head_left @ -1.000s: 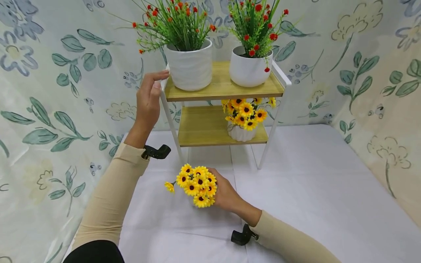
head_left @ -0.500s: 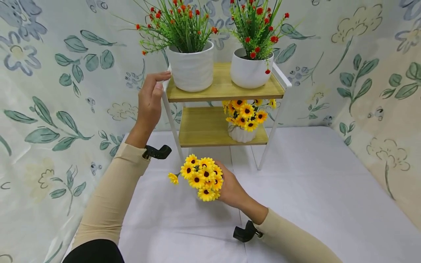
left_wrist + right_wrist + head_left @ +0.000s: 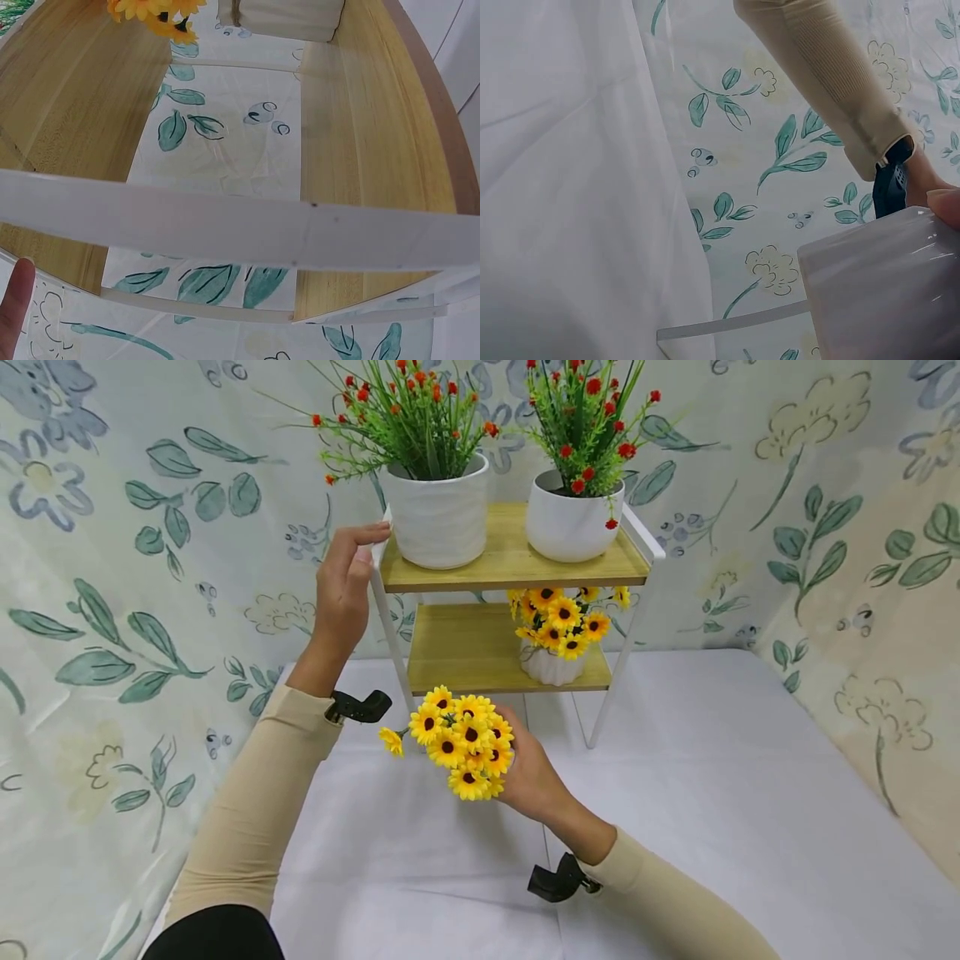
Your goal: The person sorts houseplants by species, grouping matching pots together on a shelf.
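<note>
My right hand (image 3: 534, 777) grips a small pot of yellow artificial sunflowers (image 3: 471, 739), raised in front of the two-tier shelf (image 3: 465, 656). From above, the blooms hide the pot; the right wrist view shows its smooth white side (image 3: 885, 285) with a thumb at the rim. At the upper tier's left end, my left hand (image 3: 343, 585) touches the white frame with its fingertips. One fingertip (image 3: 19, 289) shows beside the frame in the left wrist view. A white pot of red-flowered greenery (image 3: 438, 522) stands close to that hand.
Another white pot with red flowers (image 3: 573, 522) stands on the upper tier's right. Below it, a ribbed white pot of sunflowers (image 3: 552, 664) occupies the lower tier's right side. A white cloth (image 3: 720, 793) covers the table; floral fabric (image 3: 825, 568) hangs behind.
My right hand has brought the sunflower pot up and slightly right, toward the shelf's lower tier. The left hand keeps its place at the frame.
</note>
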Tool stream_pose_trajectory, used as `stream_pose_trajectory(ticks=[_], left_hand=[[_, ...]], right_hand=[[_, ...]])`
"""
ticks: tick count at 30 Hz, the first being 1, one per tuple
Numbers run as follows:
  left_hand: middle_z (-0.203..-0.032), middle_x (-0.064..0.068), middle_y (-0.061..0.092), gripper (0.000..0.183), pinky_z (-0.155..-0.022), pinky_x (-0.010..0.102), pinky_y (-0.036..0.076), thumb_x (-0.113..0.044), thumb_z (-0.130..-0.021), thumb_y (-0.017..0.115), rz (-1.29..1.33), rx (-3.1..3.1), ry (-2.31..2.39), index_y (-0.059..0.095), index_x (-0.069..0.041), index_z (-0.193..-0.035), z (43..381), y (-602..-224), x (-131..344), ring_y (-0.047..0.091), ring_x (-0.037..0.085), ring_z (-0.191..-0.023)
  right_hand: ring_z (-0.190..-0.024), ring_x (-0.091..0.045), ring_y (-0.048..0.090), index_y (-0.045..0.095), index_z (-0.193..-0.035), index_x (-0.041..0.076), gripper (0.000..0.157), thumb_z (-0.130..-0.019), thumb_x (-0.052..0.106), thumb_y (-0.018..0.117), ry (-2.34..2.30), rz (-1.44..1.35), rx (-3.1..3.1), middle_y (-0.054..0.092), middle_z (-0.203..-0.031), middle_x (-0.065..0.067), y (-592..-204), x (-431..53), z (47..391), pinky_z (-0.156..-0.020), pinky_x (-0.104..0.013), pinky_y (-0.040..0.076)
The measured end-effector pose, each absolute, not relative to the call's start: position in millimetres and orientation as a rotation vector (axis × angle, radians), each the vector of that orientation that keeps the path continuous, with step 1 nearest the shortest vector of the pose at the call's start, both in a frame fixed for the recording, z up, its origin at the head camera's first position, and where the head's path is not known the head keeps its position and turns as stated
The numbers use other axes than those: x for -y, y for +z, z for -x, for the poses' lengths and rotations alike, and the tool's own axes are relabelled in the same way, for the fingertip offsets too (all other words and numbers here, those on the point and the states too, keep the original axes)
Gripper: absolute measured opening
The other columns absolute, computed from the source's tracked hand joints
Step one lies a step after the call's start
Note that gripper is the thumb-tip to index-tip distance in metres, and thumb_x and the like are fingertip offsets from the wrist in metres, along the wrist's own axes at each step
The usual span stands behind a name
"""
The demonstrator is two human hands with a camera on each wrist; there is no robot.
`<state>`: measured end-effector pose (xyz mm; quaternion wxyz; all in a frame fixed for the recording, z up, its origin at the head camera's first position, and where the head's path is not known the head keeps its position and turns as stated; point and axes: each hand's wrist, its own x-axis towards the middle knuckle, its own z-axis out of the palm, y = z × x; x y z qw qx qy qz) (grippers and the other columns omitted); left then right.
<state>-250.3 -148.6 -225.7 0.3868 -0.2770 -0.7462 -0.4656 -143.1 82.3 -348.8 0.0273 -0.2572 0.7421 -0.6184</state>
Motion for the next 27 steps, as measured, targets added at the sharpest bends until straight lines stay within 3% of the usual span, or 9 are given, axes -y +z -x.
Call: stream_pose_trajectory(ticks=[6, 10, 21, 27], left_hand=[[-0.127, 0.027, 0.054, 0.046, -0.109, 0.029, 0.032, -0.019, -0.091, 0.032, 0.718, 1.889, -1.181, 0.053, 0.013, -0.117, 250, -226, 148, 0.047, 0.032, -0.127], [-0.128, 0.026, 0.053, 0.047, -0.109, 0.027, 0.031, -0.021, -0.091, 0.032, 0.702, 1.906, -1.195, 0.053, 0.012, -0.117, 250, -226, 148, 0.047, 0.028, -0.129], [-0.127, 0.026, 0.054, 0.046, -0.108, 0.029, 0.033, -0.020, -0.090, 0.032, 0.699, 1.897, -1.190, 0.053, 0.012, -0.116, 247, -224, 149, 0.047, 0.028, -0.128], [-0.130, 0.021, 0.054, 0.046, -0.108, 0.028, 0.033, -0.023, -0.092, 0.032, 0.673, 1.921, -1.168, 0.054, 0.008, -0.118, 263, -232, 154, 0.046, 0.024, -0.129]], right_hand=[[-0.126, -0.026, 0.048, 0.032, -0.144, 0.011, 0.080, -0.078, 0.001, 0.075, -1.964, 0.754, -2.280, 0.045, -0.139, -0.010, -360, -83, 158, -0.100, -0.042, 0.045], [-0.126, -0.023, 0.047, 0.034, -0.142, 0.017, 0.080, -0.076, 0.003, 0.077, -2.008, 0.790, -2.285, 0.045, -0.139, -0.005, -362, -83, 165, -0.101, -0.043, 0.043], [-0.125, -0.024, 0.048, 0.035, -0.142, 0.013, 0.081, -0.075, 0.000, 0.078, -2.091, 0.810, -2.294, 0.046, -0.139, -0.007, -349, -83, 175, -0.101, -0.044, 0.043], [-0.124, -0.022, 0.048, 0.038, -0.140, 0.012, 0.080, -0.072, -0.002, 0.079, -2.172, 0.787, -2.272, 0.048, -0.136, -0.006, -337, -79, 180, -0.102, -0.045, 0.042]])
